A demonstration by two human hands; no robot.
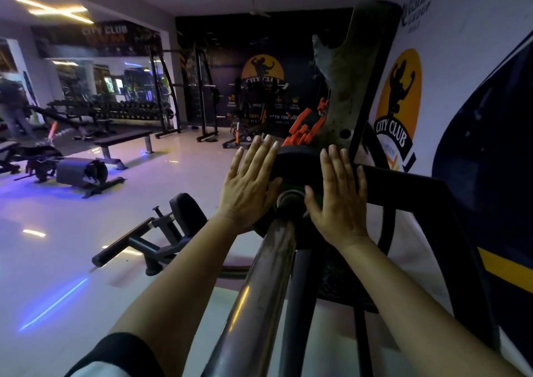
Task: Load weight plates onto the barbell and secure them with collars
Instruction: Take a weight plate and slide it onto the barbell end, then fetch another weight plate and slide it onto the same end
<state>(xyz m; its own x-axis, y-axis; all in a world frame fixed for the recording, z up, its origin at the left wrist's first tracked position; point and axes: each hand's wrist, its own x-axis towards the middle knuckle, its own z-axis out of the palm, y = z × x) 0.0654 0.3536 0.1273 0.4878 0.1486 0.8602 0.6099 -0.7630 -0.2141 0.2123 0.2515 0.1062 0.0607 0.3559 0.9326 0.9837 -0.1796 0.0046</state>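
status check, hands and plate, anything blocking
Left hand and right hand flat, open on weight plate. Plate on barbell sleeve. No collar visible. Nothing blocking.

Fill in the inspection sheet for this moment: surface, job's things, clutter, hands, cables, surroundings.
Surface: glossy white floor, light reflections.
Job's things: black weight plate on steel barbell sleeve; no collar seen.
Clutter: low black machine on floor beside bar.
Hands: left hand and right hand flat against plate, fingers open.
Cables: nothing seen.
Surroundings: flat bench, dumbbell rack, City Club wall logo.
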